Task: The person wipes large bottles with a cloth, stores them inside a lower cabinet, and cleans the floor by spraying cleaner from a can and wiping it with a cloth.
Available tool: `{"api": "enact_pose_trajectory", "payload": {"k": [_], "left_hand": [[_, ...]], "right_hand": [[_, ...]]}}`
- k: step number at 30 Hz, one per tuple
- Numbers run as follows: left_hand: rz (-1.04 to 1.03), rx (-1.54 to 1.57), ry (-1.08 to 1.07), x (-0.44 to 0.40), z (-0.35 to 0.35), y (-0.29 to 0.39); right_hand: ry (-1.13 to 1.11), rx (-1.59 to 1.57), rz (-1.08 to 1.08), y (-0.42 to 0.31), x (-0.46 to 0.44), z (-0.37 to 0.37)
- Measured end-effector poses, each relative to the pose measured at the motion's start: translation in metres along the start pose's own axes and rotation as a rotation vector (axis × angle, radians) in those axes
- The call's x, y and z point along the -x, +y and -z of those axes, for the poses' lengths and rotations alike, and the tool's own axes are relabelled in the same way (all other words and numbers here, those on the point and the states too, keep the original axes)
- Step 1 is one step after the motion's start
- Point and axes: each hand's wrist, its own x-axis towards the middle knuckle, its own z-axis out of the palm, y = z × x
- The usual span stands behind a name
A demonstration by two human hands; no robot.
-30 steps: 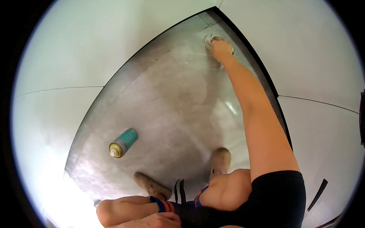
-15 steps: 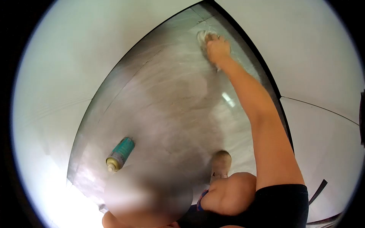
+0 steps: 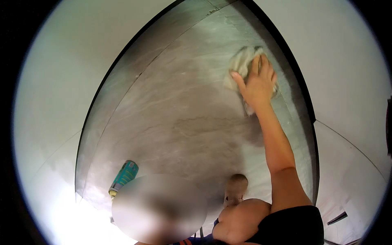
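Note:
My right hand (image 3: 259, 83) is on a crumpled whitish cloth (image 3: 241, 63) against the grey, streaky floor (image 3: 175, 94). The fingers spread over the cloth and the thumb lies along its left side; part of the cloth is hidden under the palm. My left hand is not in view. Toward the lower left is a teal spray can (image 3: 125, 173) with a yellowish top, partly covered by a blurred patch; whether it stands or lies I cannot tell.
Pale walls (image 3: 53, 102) rise on both sides, with a dark strip (image 3: 286, 49) along their base. A thin joint line (image 3: 139, 75) crosses the floor. My foot (image 3: 237, 188) and bent knee (image 3: 241, 220) are at the bottom, near a bright glare at lower left.
My right hand and the cloth have come down and rightward in the view, nearer to me. The fingers look more spread. The view has shifted, and the can sits lower in it.

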Motion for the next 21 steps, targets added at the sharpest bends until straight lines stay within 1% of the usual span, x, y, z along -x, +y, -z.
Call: {"api": "enact_pose_trajectory", "payload": {"k": [3, 6, 9, 11, 12, 14, 15, 17, 18, 19, 21], "left_hand": [[0.002, 0.005, 0.021, -0.002, 0.000, 0.002], [-0.001, 0.005, 0.033, 0.000, -0.003, 0.003], [-0.001, -0.005, 0.023, 0.001, -0.008, 0.001], [0.006, -0.038, -0.012, 0.003, -0.011, 0.007], [0.010, -0.059, -0.039, 0.005, -0.012, 0.011], [0.028, -0.092, -0.110, 0.015, -0.015, 0.022], [0.035, -0.112, -0.141, 0.023, -0.019, 0.027], [0.050, -0.124, -0.147, 0.039, -0.034, 0.036], [0.040, -0.110, -0.053, 0.043, -0.044, 0.035], [0.034, -0.132, -0.077, 0.047, -0.046, 0.037], [0.025, -0.180, -0.108, 0.057, -0.048, 0.040]], "right_hand": [[0.009, -0.014, 0.060, -0.036, -0.050, -0.014], [0.066, -0.058, 0.086, -0.067, -0.093, -0.042], [0.155, -0.001, 0.192, -0.103, -0.118, -0.058], [0.097, -0.251, 0.376, -0.133, -0.100, -0.049], [0.047, -0.439, 0.396, -0.158, -0.084, -0.069], [-0.047, -0.577, 0.613, -0.184, -0.042, -0.056], [-0.085, -0.526, 0.813, -0.193, -0.011, -0.021], [-0.159, -0.645, 0.932, -0.208, 0.049, -0.006], [-0.222, -0.663, 1.015, -0.208, 0.075, 0.002], [-0.276, -0.672, 1.104, -0.201, 0.092, 0.005], [-0.365, -0.681, 1.183, -0.182, 0.107, -0.002]]}}
